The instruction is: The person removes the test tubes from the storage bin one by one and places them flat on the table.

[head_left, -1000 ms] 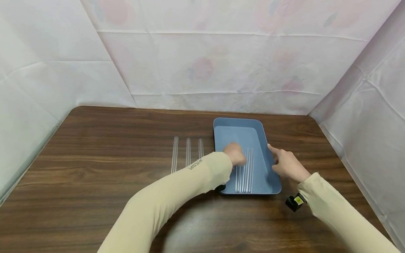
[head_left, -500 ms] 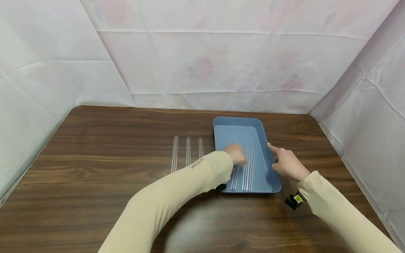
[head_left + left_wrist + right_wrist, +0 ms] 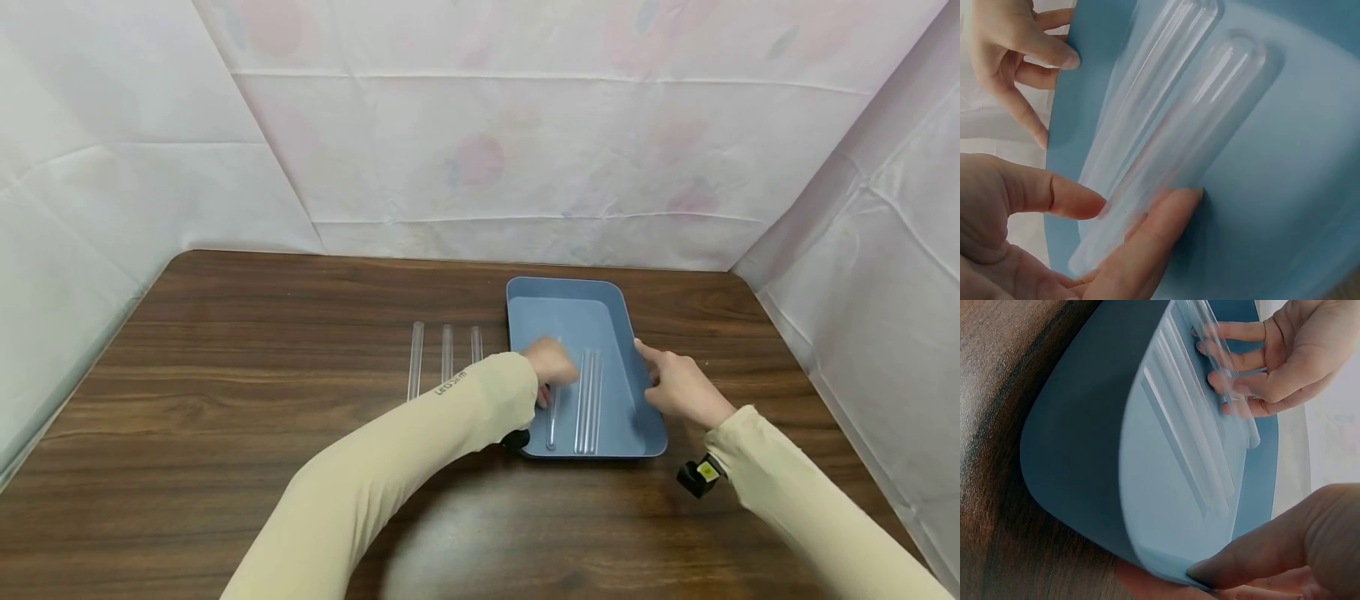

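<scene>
A blue rectangular tray (image 3: 566, 317) sits on the table with clear glass-like test tubes inside. My left hand (image 3: 550, 362) reaches in over its left half and pinches one test tube (image 3: 1213, 100) between thumb and fingers. That tube's rounded end points toward the near side of the tray (image 3: 552, 429). To its right, two more test tubes (image 3: 589, 408) lie side by side. At the tray's right wall, my right hand (image 3: 684, 390) grips the rim, with the thumb (image 3: 1210, 569) on the rim and the other fingers beneath on the outside.
Three clear tubes (image 3: 416, 358) lie in a spaced row on the brown wooden table (image 3: 262, 433), left of the tray; my left sleeve (image 3: 405, 442) covers their near ends. A pale patterned cloth (image 3: 480, 158) hangs behind the table and along both sides.
My left hand has shifted the pinched test tube leftward, away from the two beside it, and has drawn back slightly left. The right hand keeps its place on the tray.
</scene>
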{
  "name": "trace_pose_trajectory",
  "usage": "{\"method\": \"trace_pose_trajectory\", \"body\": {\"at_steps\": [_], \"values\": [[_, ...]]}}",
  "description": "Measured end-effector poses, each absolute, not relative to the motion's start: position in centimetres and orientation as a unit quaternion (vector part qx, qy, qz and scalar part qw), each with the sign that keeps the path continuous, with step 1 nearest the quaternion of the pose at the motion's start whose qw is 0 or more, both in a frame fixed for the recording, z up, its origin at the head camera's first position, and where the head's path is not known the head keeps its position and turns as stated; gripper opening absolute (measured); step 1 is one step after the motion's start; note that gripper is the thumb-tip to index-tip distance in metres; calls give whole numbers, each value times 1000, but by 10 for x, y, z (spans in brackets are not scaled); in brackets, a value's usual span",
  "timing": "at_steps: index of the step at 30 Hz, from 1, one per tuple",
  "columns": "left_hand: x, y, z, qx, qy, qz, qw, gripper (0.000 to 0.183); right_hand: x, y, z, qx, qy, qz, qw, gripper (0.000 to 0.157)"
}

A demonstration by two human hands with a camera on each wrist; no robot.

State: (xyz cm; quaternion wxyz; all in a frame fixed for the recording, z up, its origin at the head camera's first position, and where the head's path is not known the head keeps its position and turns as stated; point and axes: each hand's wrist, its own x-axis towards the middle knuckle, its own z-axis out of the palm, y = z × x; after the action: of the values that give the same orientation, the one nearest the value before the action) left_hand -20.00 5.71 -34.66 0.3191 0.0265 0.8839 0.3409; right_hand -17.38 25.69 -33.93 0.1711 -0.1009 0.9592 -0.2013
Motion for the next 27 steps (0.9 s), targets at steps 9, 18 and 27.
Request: {"method": "trace_pose_trajectory", "body": {"at_steps": [9, 18, 27], "values": [[-199, 50, -348, 24, 859, 401, 318, 32, -173, 256, -340, -107, 956, -212, 169, 77], [-192, 43, -346, 34, 817, 472, 329, 21, -173, 255, -341, -106, 954, -220, 173, 78], [-189, 36, -341, 42, 786, 525, 324, 17, -173, 255, -342, -108, 955, -217, 173, 77]]}}
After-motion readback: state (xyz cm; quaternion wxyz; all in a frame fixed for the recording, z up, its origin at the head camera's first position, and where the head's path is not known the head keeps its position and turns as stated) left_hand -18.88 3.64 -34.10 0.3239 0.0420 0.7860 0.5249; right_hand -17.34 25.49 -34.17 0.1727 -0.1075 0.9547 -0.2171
